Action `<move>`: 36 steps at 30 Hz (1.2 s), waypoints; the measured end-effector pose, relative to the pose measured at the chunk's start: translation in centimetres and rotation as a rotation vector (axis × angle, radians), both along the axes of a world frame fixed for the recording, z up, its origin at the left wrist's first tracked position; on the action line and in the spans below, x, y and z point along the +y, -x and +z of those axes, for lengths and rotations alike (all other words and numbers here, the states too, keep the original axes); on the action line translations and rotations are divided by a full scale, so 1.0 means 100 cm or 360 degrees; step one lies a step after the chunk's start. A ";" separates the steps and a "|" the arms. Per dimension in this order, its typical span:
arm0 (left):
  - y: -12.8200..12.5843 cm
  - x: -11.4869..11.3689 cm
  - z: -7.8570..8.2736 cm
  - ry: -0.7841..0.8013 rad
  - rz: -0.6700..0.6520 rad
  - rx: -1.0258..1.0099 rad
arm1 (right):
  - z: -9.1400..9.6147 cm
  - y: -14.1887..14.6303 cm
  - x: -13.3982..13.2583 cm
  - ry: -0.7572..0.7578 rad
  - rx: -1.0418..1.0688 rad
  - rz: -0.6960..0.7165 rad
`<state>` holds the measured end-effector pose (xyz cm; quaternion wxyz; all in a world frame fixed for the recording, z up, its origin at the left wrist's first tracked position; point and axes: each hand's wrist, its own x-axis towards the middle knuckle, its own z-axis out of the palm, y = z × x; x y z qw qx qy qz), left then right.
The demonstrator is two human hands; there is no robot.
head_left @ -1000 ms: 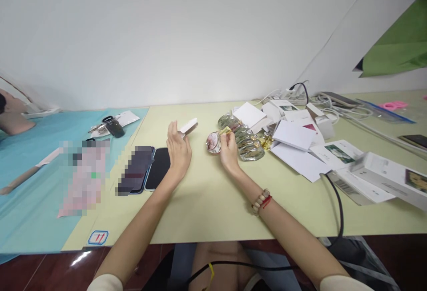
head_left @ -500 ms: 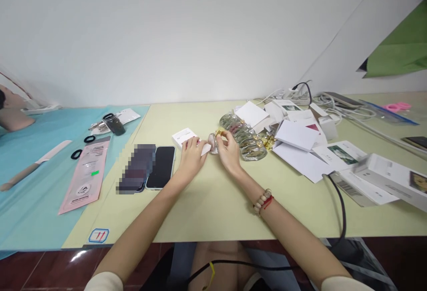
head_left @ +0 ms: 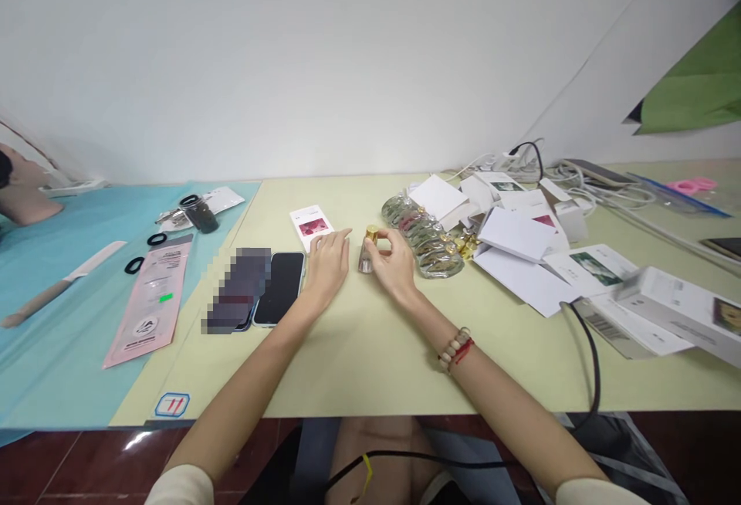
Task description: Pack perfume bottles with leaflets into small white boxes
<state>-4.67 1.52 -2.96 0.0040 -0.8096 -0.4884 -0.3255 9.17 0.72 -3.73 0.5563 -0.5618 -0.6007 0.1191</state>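
My right hand (head_left: 394, 264) has its thumb and fingers around a small glass bottle with a gold cap (head_left: 371, 233), which stands upright on the table. To the left, my left hand (head_left: 328, 264) is palm down with its fingers stretched out. Its fingertips are at the lower edge of a flat white box (head_left: 312, 225) with a pink picture; whether they touch it I cannot tell. Right of my right hand, several clear glass bottles (head_left: 438, 259) with gold tops lie in a row.
Two phones, one dark-screened (head_left: 280, 289), lie by my left forearm. White opened boxes (head_left: 517, 236) pile up at right, near cables (head_left: 622, 190). A pink packet (head_left: 151, 296), a dark jar (head_left: 200, 215) and a knife-shaped tool (head_left: 63, 283) are on the blue cloth (head_left: 69, 350).
The small bottle has gone from tilted to upright. My left hand has moved left, away from it, and the white piece in its fingers is gone. The box now shows its pink picture.
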 end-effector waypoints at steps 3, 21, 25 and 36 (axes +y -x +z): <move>-0.007 -0.010 0.008 0.0040 -0.0129 -0.0150 | 0.003 0.000 -0.002 -0.0036 -0.0046 0.0005; -0.009 -0.008 0.008 0.0190 -0.0157 -0.0151 | 0.008 0.005 -0.008 -0.0151 -0.0220 0.0031; -0.009 -0.008 0.009 0.0217 -0.0150 -0.0149 | 0.007 0.005 -0.007 -0.0155 -0.0189 0.0012; -0.010 -0.007 0.007 0.0184 -0.0211 -0.0118 | 0.007 0.005 -0.008 -0.0207 -0.0150 0.0007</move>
